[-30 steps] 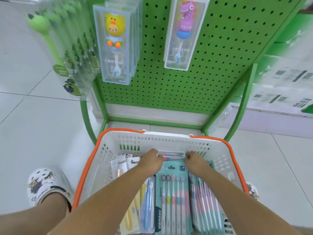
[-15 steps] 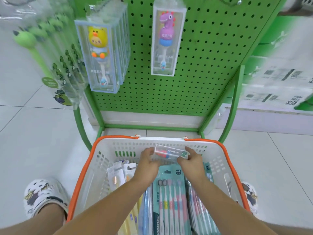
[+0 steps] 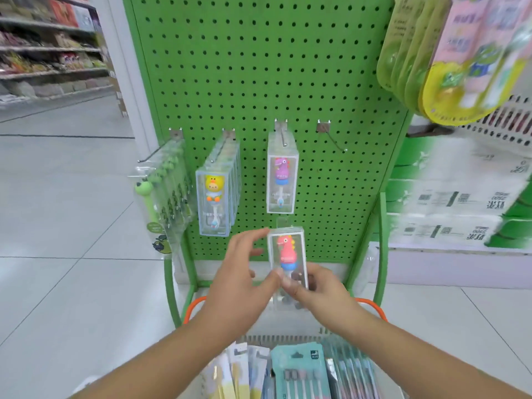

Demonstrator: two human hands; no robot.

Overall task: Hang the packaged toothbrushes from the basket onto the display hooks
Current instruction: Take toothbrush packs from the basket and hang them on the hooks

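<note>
A pale tiled floor (image 3: 72, 226) spread out to the left, its dark grout lines running toward the aisle. Far back on the left, store shelves (image 3: 49, 53) carried rows of blurred, colourful goods too soft to make out. A white pillar (image 3: 121, 67) rose just beside the green stand's left edge. On the right, stacked cartons (image 3: 454, 203) printed in green and white with dark lettering sat on a pale lilac base (image 3: 460, 269). Above them showed part of a white slatted crate (image 3: 506, 125), its contents reddish and unclear
</note>
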